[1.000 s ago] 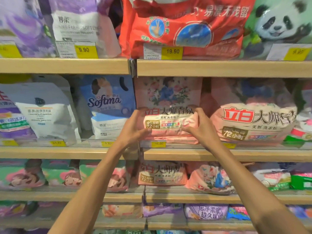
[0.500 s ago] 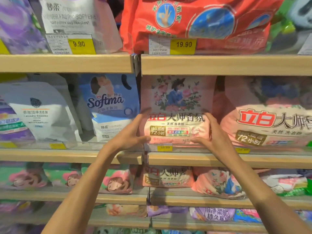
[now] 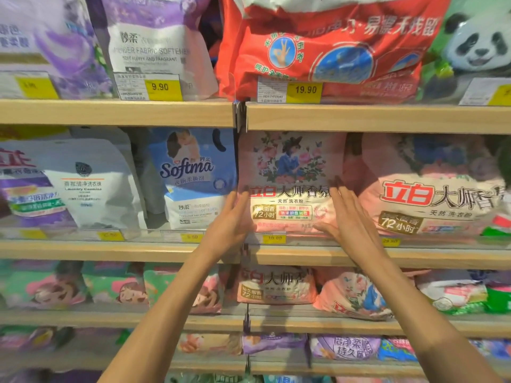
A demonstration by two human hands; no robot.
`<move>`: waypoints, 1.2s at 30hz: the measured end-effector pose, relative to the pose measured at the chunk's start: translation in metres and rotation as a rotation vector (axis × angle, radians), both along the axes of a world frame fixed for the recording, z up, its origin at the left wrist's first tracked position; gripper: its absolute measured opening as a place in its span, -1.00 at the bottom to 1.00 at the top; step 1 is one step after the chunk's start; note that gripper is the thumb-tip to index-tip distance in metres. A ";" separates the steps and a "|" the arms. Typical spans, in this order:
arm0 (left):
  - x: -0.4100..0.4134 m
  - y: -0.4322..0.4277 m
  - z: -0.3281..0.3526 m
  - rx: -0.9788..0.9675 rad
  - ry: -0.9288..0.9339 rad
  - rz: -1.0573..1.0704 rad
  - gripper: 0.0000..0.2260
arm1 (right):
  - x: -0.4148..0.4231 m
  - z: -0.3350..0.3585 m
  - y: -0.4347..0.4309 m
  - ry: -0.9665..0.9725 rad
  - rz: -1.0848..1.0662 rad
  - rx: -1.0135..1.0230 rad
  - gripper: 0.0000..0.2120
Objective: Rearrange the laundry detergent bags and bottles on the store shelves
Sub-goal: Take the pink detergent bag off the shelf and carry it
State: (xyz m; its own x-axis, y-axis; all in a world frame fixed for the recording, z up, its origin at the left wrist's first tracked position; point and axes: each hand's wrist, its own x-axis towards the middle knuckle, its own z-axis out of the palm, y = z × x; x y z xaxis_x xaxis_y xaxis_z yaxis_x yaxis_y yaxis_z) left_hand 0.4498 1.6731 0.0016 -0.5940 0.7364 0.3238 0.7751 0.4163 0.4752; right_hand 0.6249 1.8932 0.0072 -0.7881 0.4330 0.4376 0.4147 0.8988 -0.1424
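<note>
A pink detergent bag [image 3: 290,172] with a floral picture stands upright on the middle shelf [image 3: 359,255], just right of the shelf divider. My left hand [image 3: 231,219] lies flat against the bag's left edge, fingers straight. At the bag's right edge is my right hand [image 3: 345,214], fingers straight and spread, touching or just off the bag. A larger pink bag [image 3: 431,189] of the same brand sits to its right.
A blue Softma pouch [image 3: 193,175] and a white capsule pouch [image 3: 91,183] stand left of the divider. Above sit a red bag [image 3: 326,42], a panda bag [image 3: 475,45] and purple softener pouches [image 3: 154,42]. Lower shelves hold pink, green and purple bags.
The pink bag went from folded down to standing upright and flat. Both hands loosened from gripping its sides to straight fingers at its edges.
</note>
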 end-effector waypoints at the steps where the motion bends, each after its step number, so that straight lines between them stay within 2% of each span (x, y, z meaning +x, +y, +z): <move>1: 0.000 0.000 0.001 -0.003 -0.006 0.019 -0.32 | 0.000 0.000 0.000 -0.005 -0.002 -0.034 -0.13; 7: 0.002 -0.005 0.003 0.007 0.014 0.060 -0.36 | 0.001 0.001 -0.004 -0.036 -0.017 -0.133 -0.12; 12: 0.012 -0.015 -0.002 0.038 0.025 0.068 -0.40 | 0.006 0.009 -0.013 -0.064 -0.045 -0.058 -0.13; 20: 0.034 -0.044 -0.002 -0.105 0.160 0.173 -0.54 | 0.026 0.022 -0.041 -0.181 -0.070 0.088 -0.34; 24: 0.054 -0.057 0.005 -0.232 0.225 0.208 -0.64 | 0.042 0.029 -0.062 -0.358 -0.075 0.092 -0.35; 28: 0.084 -0.069 0.016 -0.356 0.313 0.260 -0.61 | 0.068 0.034 -0.086 -0.425 -0.046 0.081 -0.40; 36: 0.155 -0.117 0.022 -0.372 0.353 0.240 -0.58 | 0.115 0.029 -0.140 -0.525 0.088 -0.005 -0.48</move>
State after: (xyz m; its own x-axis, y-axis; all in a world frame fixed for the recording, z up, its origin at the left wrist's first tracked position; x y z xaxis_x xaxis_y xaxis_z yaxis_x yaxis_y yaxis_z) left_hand 0.6046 1.5559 0.0235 -0.6618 0.6965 0.2774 0.7233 0.6904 -0.0077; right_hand 0.7398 1.7528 0.0363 -0.9341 0.3559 -0.0271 0.3539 0.9334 0.0595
